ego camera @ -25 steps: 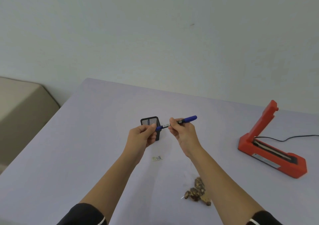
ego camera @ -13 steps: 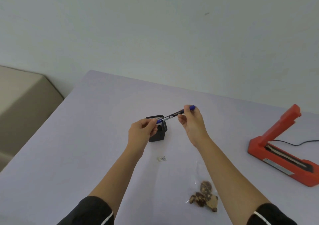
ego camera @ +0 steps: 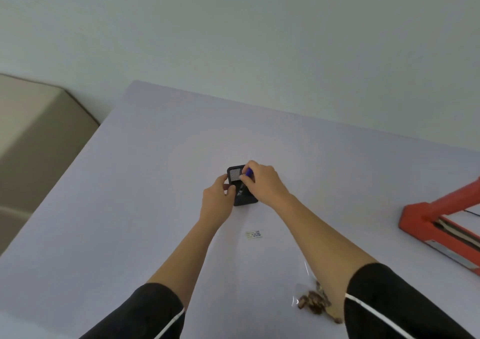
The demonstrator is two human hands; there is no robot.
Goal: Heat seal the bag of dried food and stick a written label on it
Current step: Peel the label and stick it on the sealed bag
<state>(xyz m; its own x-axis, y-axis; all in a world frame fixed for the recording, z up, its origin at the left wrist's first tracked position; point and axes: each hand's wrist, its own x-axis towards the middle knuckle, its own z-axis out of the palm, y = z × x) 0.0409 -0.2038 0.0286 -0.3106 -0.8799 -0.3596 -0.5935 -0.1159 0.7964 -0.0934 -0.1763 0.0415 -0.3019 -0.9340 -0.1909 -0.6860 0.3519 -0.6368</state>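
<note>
A black mesh pen holder (ego camera: 237, 174) stands mid-table. My right hand (ego camera: 262, 180) pinches a blue pen (ego camera: 247, 175) upright, its lower end down inside the holder. My left hand (ego camera: 219, 198) holds the holder's left side with thumb and fingers. A small written label (ego camera: 253, 234) lies flat on the table below the holder. The clear bag of dried food (ego camera: 313, 301) lies near the front, partly hidden under my right forearm. The red heat sealer (ego camera: 426, 219) stands at the right edge with its arm raised.
The pale lilac table (ego camera: 130, 208) spreads wide to the left and back, ending at a plain wall. A beige block (ego camera: 33, 136) sits off the table's left side. A black cable (ego camera: 471, 212) runs from the sealer.
Both hands dropped from mid-air to the pen holder. The pen turned from lying across between my hands to upright, going into the holder, and my left hand left the pen for the holder.
</note>
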